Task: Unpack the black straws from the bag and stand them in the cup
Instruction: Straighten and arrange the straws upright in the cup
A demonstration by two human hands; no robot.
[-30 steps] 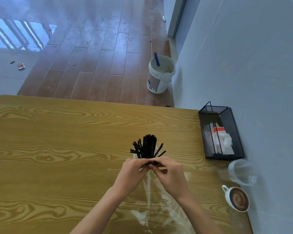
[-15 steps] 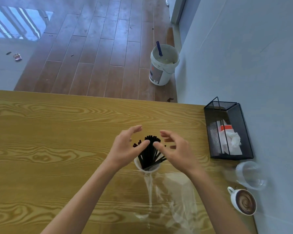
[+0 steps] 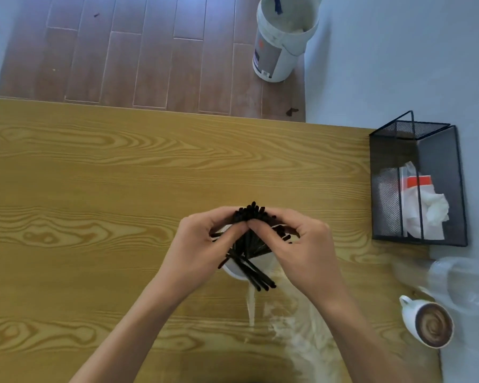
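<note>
Currently: left hand [image 3: 202, 241] and right hand [image 3: 296, 244] together, pinching black straws [image 3: 250, 217] over cup [image 3: 233, 269]; risk: splayed strays tipping it.

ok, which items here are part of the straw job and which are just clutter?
Job:
thin black plastic straws
white round cup
clear crumpled plastic bag
left hand, right hand, both gripping straws

Clutter:
black wire-mesh basket
white mug of coffee
clear plastic tumbler
white plastic bucket
</note>
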